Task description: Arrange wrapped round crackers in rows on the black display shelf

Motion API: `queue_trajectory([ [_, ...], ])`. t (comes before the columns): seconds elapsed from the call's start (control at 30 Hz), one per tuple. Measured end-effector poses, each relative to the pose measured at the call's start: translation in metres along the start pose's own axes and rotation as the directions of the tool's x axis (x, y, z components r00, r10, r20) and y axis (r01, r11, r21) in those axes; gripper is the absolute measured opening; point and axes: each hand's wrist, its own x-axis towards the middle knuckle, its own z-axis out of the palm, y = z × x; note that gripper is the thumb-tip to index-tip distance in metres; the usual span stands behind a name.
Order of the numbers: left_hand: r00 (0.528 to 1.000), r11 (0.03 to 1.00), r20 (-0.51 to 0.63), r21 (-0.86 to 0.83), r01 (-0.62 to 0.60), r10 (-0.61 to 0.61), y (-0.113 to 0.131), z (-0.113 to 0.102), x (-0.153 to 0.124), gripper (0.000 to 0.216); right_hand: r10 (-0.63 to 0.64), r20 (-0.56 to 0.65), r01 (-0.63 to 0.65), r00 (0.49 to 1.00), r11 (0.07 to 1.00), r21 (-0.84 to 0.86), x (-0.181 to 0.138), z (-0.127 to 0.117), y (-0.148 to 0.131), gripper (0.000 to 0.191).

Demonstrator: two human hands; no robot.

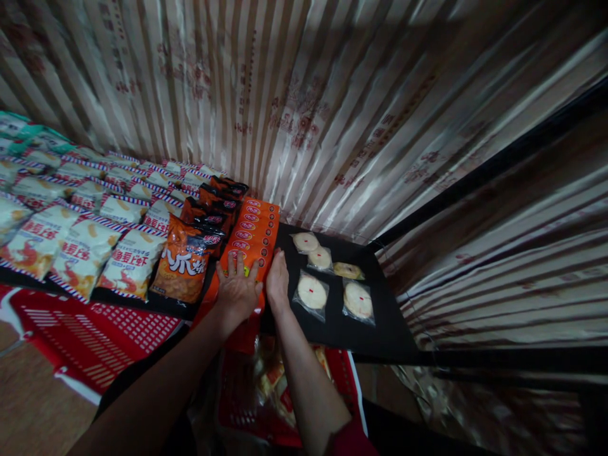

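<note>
Spread flat, my left hand presses on a long orange snack packet strip with repeated oval logos. My right hand stands on edge along the strip's right side, its fingers stretched out and touching or very near it. Left of the strip is a row of orange and black snack bags. To the right of my right hand, several round white wafers in clear wrappers lie on the black shelf.
Many white snack bags fill the shelf on the left. Red baskets sit below its front edge, one holding packaged goods. A pleated printed curtain hangs behind, and a dark rail slants across the right.
</note>
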Motion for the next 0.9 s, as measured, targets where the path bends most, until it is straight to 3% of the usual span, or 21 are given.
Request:
queue_trajectory([
  [0.2, 1.0, 1.0, 0.013, -0.008, 0.003, -0.003, -0.001, -0.004, 0.0, 0.054, 0.012, 0.006, -0.012, 1.0, 1.0, -0.001, 0.0, -0.004, -0.001, 0.078],
  [0.53, 0.992, 0.999, -0.118, -0.002, -0.043, 0.042, -0.006, -0.004, 0.002, 0.047, 0.017, -0.072, 0.011, 0.997, 0.927, 0.376, -0.034, -0.016, 0.01, 0.073],
  [0.77, 0.99, 0.999, -0.136, -0.003, -0.033, 0.033, -0.007, -0.003, 0.005, 0.043, 0.001, -0.082, 0.009, 0.997, 0.992, 0.122, -0.044, -0.023, 0.0, 0.078],
  [0.9, 0.992, 1.0, -0.124, -0.01, -0.029, 0.027, -0.006, -0.003, 0.005, 0.044, -0.003, -0.03, 0.005, 1.0, 0.997, 0.079, -0.044, -0.019, 0.006, 0.079],
])
